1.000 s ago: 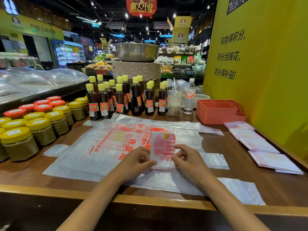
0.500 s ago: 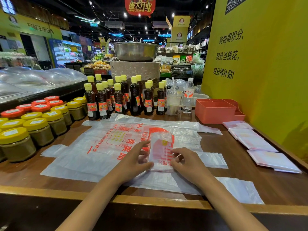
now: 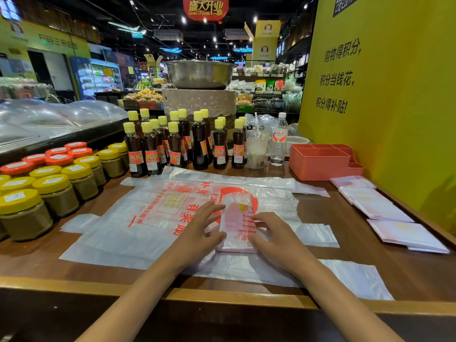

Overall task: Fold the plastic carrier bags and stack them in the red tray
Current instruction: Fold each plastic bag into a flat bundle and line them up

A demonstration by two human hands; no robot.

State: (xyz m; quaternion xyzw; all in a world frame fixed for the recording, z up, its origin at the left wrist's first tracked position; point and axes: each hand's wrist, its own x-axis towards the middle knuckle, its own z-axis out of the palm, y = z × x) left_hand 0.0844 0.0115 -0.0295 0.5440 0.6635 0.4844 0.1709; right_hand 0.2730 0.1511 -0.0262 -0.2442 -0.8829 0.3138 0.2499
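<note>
As we read it, the fold is nearly finished and the bag has not reached the tray.
Folded bag: a narrow packet (image 3: 238,223) in the middle of the frame, lying on spread, unfolded carrier bags (image 3: 153,213) that cover the desk (image 3: 370,255).
Left hand: our left hand (image 3: 197,233) lies against the packet's left edge, fingers (image 3: 212,207) straight and loose, pressing rather than gripping.
Right hand: our right hand (image 3: 274,236) rests flat on the packet's lower right part, fingers spread and gripping nothing.
Red tray: the red tray (image 3: 320,161) sits in the upper right of the frame, well apart from the packet; we cannot see anything stacked in it.
Finished pile: folded bags (image 3: 385,208) lie in a row along the right edge, outside the tray.
Risk, spring-back: we judge the thin film may unfold once we lift our palms.
Risk, slipping: plastic on plastic is slick, so pressing could slide the packet or drag the sheet beneath.
Risk, carry: a loose pinch could let layers fan open.
</note>
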